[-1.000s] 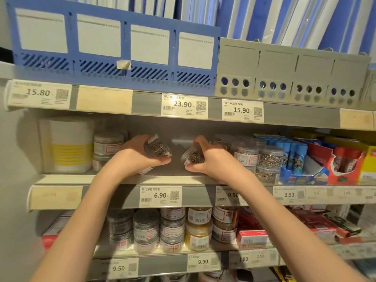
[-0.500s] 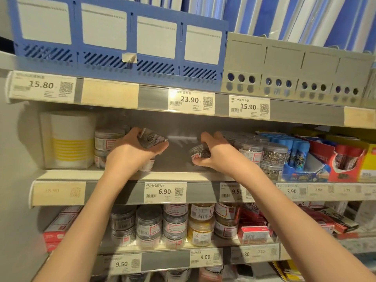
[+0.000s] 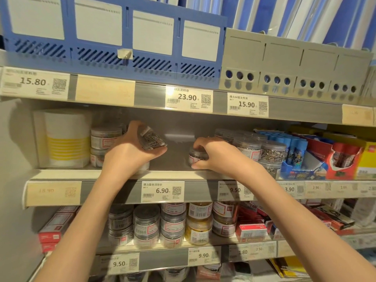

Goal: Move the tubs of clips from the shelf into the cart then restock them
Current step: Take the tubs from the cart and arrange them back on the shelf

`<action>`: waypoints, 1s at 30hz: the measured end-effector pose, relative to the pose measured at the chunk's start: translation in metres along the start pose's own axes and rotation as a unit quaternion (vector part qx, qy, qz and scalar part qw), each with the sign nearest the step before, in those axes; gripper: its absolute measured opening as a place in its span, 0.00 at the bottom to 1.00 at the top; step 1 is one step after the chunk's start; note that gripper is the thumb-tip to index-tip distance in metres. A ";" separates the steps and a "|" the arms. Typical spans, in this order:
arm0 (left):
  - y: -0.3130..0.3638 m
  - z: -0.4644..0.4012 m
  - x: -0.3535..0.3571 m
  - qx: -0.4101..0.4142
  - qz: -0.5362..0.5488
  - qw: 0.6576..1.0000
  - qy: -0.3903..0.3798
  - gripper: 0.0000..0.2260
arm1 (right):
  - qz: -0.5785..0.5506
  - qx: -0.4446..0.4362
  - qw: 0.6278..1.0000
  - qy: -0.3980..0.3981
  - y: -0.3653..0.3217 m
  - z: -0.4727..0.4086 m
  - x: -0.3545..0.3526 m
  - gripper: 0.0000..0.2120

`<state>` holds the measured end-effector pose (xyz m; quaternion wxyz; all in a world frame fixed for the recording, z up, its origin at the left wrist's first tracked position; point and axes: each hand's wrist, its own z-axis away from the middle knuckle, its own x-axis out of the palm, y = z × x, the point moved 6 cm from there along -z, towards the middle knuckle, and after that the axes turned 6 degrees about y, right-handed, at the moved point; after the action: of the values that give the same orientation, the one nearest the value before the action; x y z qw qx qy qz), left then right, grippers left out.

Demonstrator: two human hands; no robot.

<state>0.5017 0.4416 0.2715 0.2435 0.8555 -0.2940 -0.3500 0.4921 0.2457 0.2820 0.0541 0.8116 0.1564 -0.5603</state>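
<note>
Above the hands, blue file boxes [image 3: 114, 37] and grey file boxes [image 3: 295, 66] stand over price tags [image 3: 188, 98]. Left of them sits a white-and-yellow roll [image 3: 65, 139]; to the right, blue glue sticks [image 3: 293, 147] and red cartons [image 3: 343, 157].

Two clear round tubs of silver clips on the middle shelf [image 3: 162, 173]. Left tub [image 3: 153, 139]: tilted, lifted off the shelf board, clips visible through the wall. Right tub [image 3: 197, 156]: upright, standing on the shelf board near its front edge, white red-bordered label facing out. More tub stacks [image 3: 247, 146] stand on the shelf right of it, others [image 3: 104, 138] left, two high.
</note>
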 end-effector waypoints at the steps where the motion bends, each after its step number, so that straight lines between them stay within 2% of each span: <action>1: 0.000 0.000 0.000 0.004 -0.002 1.000 0.003 0.28 | 0.006 -0.002 1.000 -0.003 0.001 0.000 -0.001 0.25; 6: 0.013 0.000 0.004 0.055 -0.039 0.997 -0.026 0.25 | 0.041 -0.006 0.999 -0.029 0.002 0.000 -0.007 0.25; 11: 0.020 -0.001 0.008 0.079 -0.080 0.992 -0.048 0.27 | 0.097 0.003 0.994 -0.051 0.002 -0.002 -0.007 0.26; 17: 0.046 0.003 0.014 0.171 -0.129 0.973 -0.084 0.29 | 0.141 0.010 0.987 -0.072 0.001 -0.005 -0.005 0.22; 24: 0.057 0.005 0.028 0.181 -0.170 0.955 -0.163 0.30 | 0.158 0.008 0.984 -0.086 0.003 -0.010 -0.005 0.23; 30: 0.062 0.007 0.043 0.180 -0.155 0.951 -0.199 0.32 | 0.144 -0.008 0.989 -0.022 0.017 0.003 -0.037 0.27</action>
<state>0.5010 0.3669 0.2856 -0.0352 0.8333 -0.2584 -0.4875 0.4829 0.2218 0.3137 0.1441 0.8128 0.0412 -0.5630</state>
